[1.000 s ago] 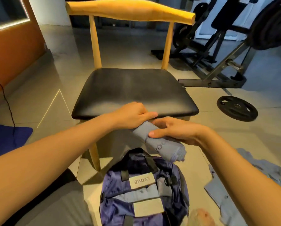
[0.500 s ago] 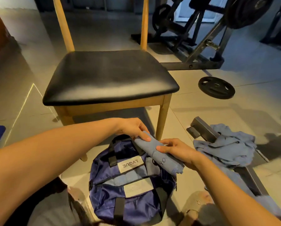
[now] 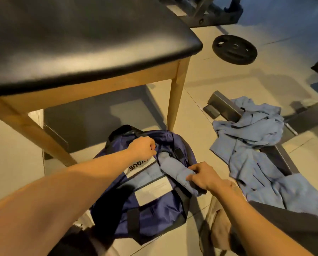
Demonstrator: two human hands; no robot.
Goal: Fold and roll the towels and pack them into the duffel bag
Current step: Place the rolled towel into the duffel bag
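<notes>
Rolled towel [image 3: 173,169] lies slanted across the top of the navy duffel bag [image 3: 150,215], its far end nosing in near the bag's far right corner and its near end jutting over the bag's right edge. The main risk is that the roll comes undone. The right hand [image 3: 202,175] clamps only the near end, so a push against a tight mouth could buckle the middle and let the outer layer unwind. The opening is a second hazard: if the left hand [image 3: 142,146] lets the fabric sag, the towel may ride over the top and slide onto the floor [image 3: 209,80].

The right hand, nearer the camera, has fingers and thumb curled round the roll's near end, its forearm entering from the lower right. The left hand reaches further, past the bag's printed label [image 3: 137,166], its fist closed on what seems to be fabric or a strap at the bag's far edge, though blur leaves the exact hold uncertain. The hands are apart, one toward each end of the roll.

Beyond, loose towels [image 3: 256,163] lie heaped on the floor to the right, draped over a metal frame [image 3: 223,106]. A chair [image 3: 91,34] stands just behind the bag, and a weight plate [image 3: 234,49] lies farther off.
</notes>
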